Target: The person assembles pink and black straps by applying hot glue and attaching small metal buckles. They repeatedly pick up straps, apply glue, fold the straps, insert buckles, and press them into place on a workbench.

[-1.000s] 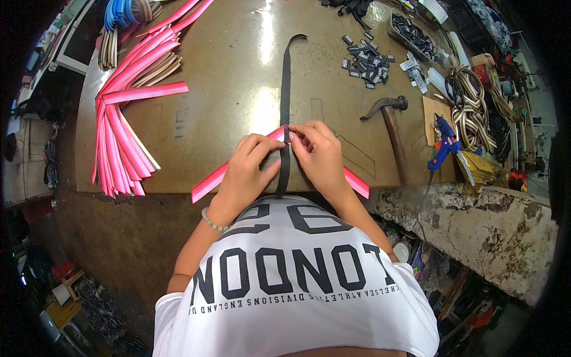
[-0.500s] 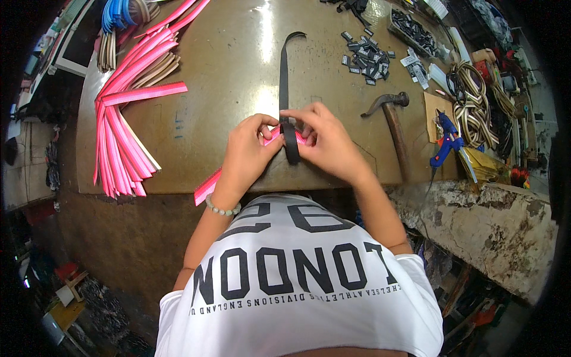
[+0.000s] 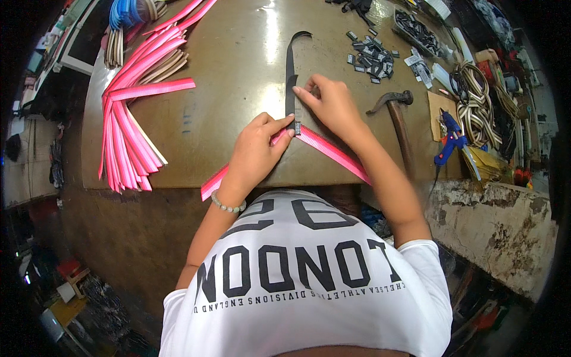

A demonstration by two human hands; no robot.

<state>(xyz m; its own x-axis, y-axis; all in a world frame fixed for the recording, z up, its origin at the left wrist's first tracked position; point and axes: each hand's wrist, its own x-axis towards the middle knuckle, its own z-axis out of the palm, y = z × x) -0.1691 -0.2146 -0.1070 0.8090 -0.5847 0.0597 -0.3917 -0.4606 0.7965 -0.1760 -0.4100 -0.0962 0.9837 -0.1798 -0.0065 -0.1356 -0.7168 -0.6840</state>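
Note:
A pink ribbed strip (image 3: 333,153) lies bent into a shallow peak near the table's front edge. Its left half passes beneath my left hand (image 3: 257,149). A black strap (image 3: 291,56) runs away from the peak, and its shorter end is folded back over the strip along the longer part. Thumb and fingers of my left hand are closed on this fold, beside a small black label (image 3: 298,127). My right hand (image 3: 331,106) has its fingertips closed at the strap's short end, just beyond the fold; the exact grip is partly hidden.
Pink strips (image 3: 128,134) are bundled at the left. A hammer (image 3: 397,128) lies to the right, with a blue glue gun (image 3: 450,140) and coiled cords (image 3: 476,110) beyond. Small black labels (image 3: 373,56) are heaped at the far right, near a clear box (image 3: 416,33).
The strap's short end, which hung toward me, is now turned away over the strip. My right hand has moved away from the strip along the strap; my left hand stays at the fold.

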